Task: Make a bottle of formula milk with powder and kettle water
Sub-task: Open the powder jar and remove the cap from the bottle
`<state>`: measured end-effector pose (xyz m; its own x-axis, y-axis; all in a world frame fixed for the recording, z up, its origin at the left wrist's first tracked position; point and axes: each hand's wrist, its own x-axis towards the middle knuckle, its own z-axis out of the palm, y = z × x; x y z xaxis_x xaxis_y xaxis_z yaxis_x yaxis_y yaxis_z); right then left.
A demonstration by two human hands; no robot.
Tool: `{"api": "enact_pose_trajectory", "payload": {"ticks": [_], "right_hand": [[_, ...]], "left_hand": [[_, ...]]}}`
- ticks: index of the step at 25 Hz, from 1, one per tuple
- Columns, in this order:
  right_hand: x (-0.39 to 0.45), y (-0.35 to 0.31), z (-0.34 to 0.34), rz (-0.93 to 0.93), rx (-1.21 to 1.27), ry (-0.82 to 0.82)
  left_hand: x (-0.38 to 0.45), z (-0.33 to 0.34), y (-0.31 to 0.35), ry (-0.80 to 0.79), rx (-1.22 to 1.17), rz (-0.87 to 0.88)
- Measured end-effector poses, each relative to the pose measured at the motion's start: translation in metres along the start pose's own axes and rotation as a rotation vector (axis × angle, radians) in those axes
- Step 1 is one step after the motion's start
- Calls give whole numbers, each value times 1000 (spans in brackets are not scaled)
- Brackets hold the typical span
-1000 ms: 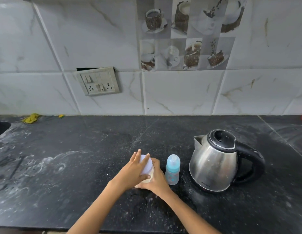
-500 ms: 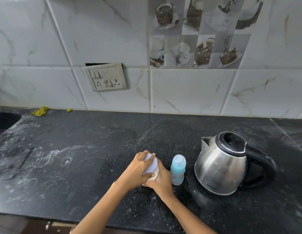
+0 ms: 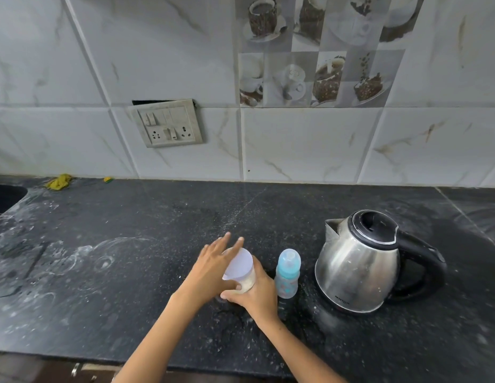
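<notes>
A small clear powder jar (image 3: pixel 248 282) with a pale lilac lid (image 3: pixel 238 263) stands on the black counter (image 3: pixel 130 272), just left of a baby bottle (image 3: pixel 287 275) with a blue cap. My right hand (image 3: pixel 259 295) wraps the jar's body from the right. My left hand (image 3: pixel 213 269) lies against the lid, fingers stretched out, thumb under the lid's rim. The lid looks tilted toward me. A steel kettle (image 3: pixel 356 272) with a black lid and handle stands right of the bottle, spout pointing left.
The tiled wall carries a switch and socket plate (image 3: pixel 169 124). A sink edge (image 3: pixel 5 197) shows at the far left, with a yellow scrap (image 3: pixel 59 181) near the wall. The counter's front edge runs below my forearms.
My left hand's fingers, curled over the lid half a second ago, are now stretched out, and the lid sits tilted. The camera has moved; jar, bottle and kettle stay in place.
</notes>
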<state>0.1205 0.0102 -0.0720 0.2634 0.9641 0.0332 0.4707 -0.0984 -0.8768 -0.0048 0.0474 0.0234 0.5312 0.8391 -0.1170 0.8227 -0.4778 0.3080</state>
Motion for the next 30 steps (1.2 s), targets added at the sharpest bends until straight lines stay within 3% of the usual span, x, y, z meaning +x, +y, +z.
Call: {"api": "enact_pose_trajectory", "payload": {"ticks": [2,3,6,8,12,13,16,18,23,30], "right_hand": [[-1,-1,-1,11,16,-23],[-1,-2,-2,24,8,-21],[1,-2,-3,24,-13,-1],[2,-3,-2,15,-59,-7],[2,-5,-3,30,-70,-34],[1,-6,-4,37,-69,-40],[1,-5,-5,36,-60,-48],[0,-5,-5,24,-74,-37],[-5,0,-6,11,-25,-110],[-40,24,-27,-63,-108,-8]], "left_hand": [[6,-5,-2,-202,-162,59],[9,-6,-3,-215,-153,39],[10,-11,-3,-83,200,-88],[11,-12,-1,-18,330,-66],[22,-11,-10,-222,-2,107],[22,-9,-9,-212,-21,107],[14,2,2,109,117,16],[4,5,8,327,89,-46],[-47,24,-15,523,-115,-26],[-90,113,-44,218,80,-58]]}}
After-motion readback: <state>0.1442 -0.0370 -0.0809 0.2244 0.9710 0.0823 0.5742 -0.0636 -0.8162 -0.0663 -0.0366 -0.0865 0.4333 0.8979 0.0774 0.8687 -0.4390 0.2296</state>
